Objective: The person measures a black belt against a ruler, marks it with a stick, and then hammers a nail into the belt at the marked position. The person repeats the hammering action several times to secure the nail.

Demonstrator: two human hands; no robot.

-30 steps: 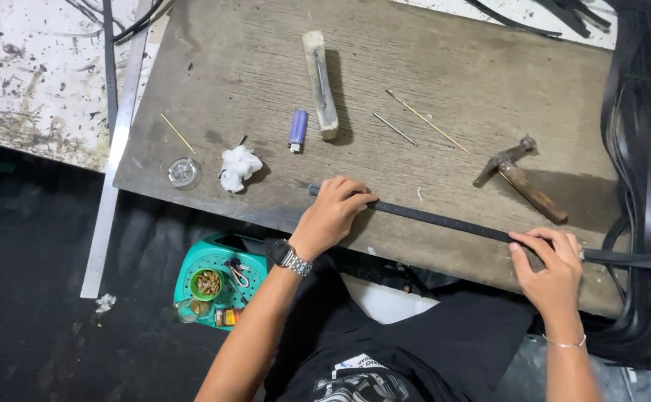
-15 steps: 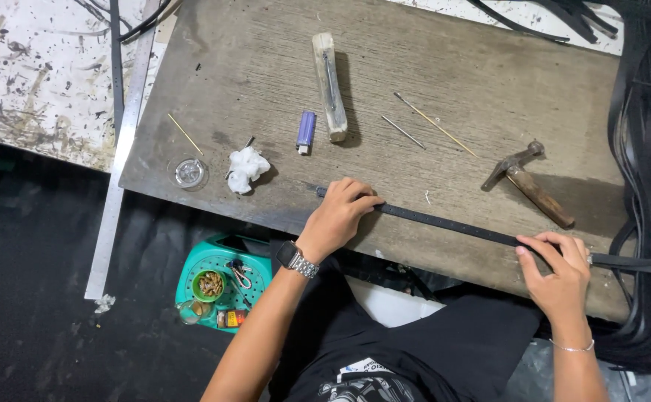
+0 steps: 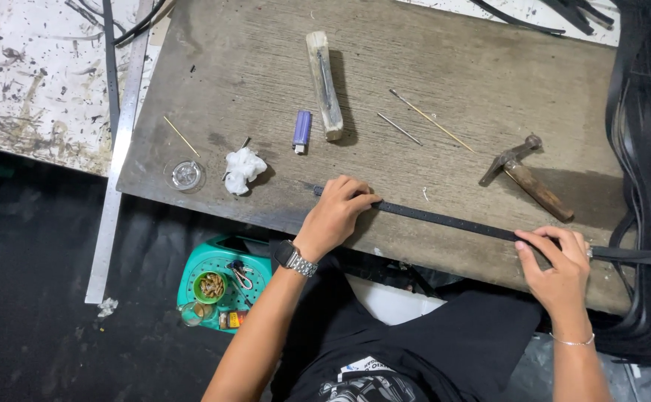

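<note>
Your left hand (image 3: 338, 212) presses down on left end of black strap (image 3: 452, 221), fingers curled over it. Your right hand (image 3: 556, 264) pinches strap near right counter (image 3: 429, 52) edge. Strap lies flat along near edge; hammer (image 3: 526, 177) just beyond.

black strap (image 3: 444, 218), purple lighter (image 3: 302, 129), teal stool (image 3: 221, 281)

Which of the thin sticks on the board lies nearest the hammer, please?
The long pale stick, slanting toward the hammer. The short grey pin lies beside it on its far side, and the other stick sits near the glass dish.
</note>
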